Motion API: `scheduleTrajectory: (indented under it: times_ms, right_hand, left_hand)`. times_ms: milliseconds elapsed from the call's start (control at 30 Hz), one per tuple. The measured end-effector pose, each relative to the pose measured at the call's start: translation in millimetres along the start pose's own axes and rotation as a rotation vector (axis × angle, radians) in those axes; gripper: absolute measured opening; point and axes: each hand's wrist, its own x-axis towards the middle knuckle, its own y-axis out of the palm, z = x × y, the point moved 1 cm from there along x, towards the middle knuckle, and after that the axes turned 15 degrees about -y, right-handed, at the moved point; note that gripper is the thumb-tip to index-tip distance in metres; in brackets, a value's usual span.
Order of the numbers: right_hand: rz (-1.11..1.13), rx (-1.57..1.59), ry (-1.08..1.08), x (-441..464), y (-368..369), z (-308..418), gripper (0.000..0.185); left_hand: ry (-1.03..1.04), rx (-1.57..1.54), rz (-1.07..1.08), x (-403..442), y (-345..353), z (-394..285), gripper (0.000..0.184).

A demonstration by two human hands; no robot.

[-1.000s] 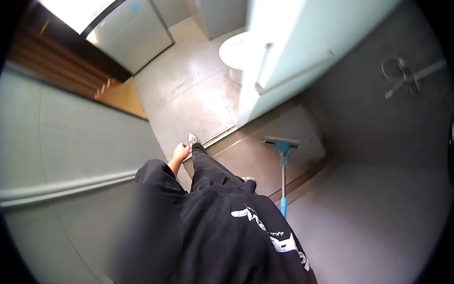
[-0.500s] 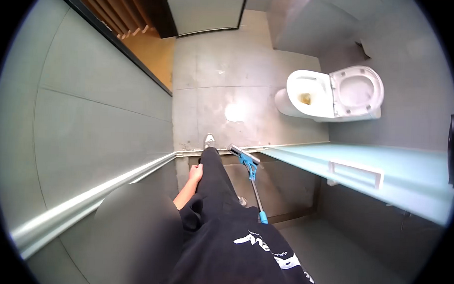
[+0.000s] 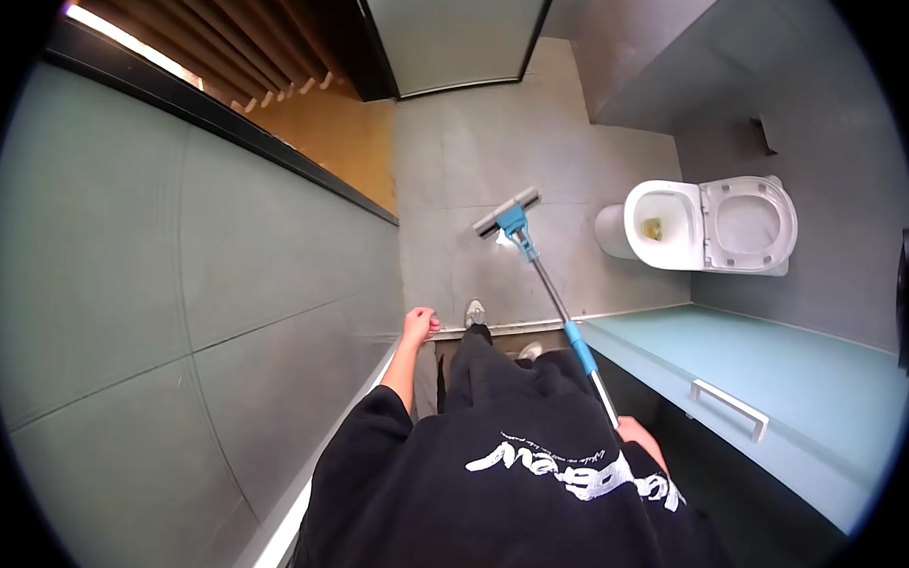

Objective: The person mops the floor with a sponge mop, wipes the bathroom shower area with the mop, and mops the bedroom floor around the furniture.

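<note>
A sponge mop with a blue head and a metal pole reaches out ahead of me. Its head is over the grey floor between the left wall and the toilet. My right hand is wrapped round the pole near its lower end in view, beside my shirt; part of that hand is hidden. Out to the left, beside the wall, my left hand is curled closed with nothing visible in it. Below the mop head, my shoe is at the door threshold.
A white toilet with its lid and seat up stands at the right. An open glass door with a handle juts out at my right. Tiled wall runs along my left. A raised threshold crosses the floor.
The mop has swung forward, its head going from near the threshold to farther over the floor. My right hand has come into view on the pole. My left hand has moved out from my leg.
</note>
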Motion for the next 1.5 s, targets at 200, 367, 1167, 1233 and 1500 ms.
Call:
scheduleTrajectory:
  times_ms: [200, 367, 1167, 1233, 1500]
  right_hand:
    - [0.026, -0.203, -0.037, 89.5, -62.5, 91.9, 0.025]
    - [0.139, -0.016, -0.001, 157.4, -117.0, 158.4, 0.015]
    - [0.555, -0.63, -0.156, 537.4, -259.4, 499.8, 0.014]
    - [0.568, -0.722, -0.169, 556.0, -237.3, 542.7, 0.014]
    - [0.709, -0.644, -0.017, 660.2, -93.0, 671.7, 0.016]
  left_hand:
    - [0.041, -0.106, -0.115, -7.3, -36.3, -27.7, 0.019]
    - [-0.024, -0.345, -0.269, 2.7, -49.4, 21.3, 0.023]
    - [-0.321, -0.746, -0.22, 9.3, 96.4, -170.7, 0.027]
    - [-0.365, -0.817, -0.194, 31.0, 55.2, -200.0, 0.029]
    - [0.201, -0.817, -0.291, 134.5, -145.1, -427.7, 0.017]
